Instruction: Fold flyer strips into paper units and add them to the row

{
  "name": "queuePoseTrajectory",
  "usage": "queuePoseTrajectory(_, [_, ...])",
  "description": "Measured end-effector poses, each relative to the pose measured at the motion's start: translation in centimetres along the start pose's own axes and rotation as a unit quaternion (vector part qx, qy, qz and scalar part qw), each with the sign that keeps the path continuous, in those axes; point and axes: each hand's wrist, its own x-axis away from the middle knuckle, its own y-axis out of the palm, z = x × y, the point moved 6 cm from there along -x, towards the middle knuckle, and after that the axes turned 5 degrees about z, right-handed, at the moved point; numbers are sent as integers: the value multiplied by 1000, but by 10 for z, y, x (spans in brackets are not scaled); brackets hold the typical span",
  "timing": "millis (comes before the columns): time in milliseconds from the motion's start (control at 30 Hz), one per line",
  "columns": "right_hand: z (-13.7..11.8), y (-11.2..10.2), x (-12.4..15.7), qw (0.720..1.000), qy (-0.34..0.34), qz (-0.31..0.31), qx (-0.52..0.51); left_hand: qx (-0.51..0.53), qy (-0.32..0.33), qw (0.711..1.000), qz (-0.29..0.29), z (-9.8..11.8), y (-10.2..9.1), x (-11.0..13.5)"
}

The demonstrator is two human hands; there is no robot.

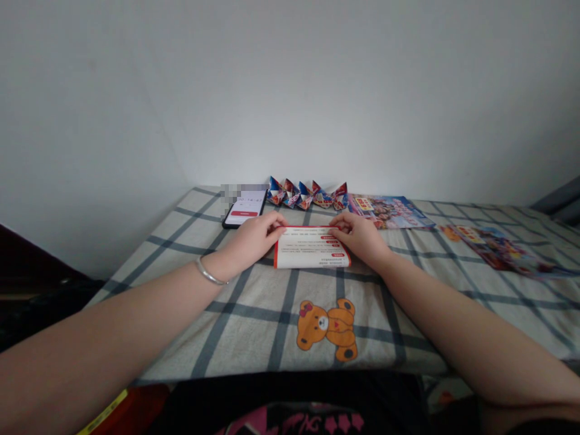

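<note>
A folded sheet of printed paper (304, 249), white with red edges and red labels, lies on the checked cloth in front of me. My left hand (263, 232) pinches its far left corner between thumb and fingers. At the far right corner, my right hand (357, 234) pinches the same far edge. The paper's near edge looks like a rounded fold, and its print appears upside down. Just beyond the hands stands a row of folded paper shapes (308, 194) with pointed tips, in blue, red and white.
A phone (246, 207) showing a timer leans or lies beyond my left hand. Colourful printed leaflets (394, 211) rest behind my right hand, with another leaflet (512, 249) farther right. The checked cloth (254, 326) covers the table up to the wall (290, 90).
</note>
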Motion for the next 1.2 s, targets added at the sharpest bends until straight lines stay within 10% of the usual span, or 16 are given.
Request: queuePoseTrajectory(1200, [-6,0,-3,997,-43,-8,60,-190,75,979,24,-2,-5,-7])
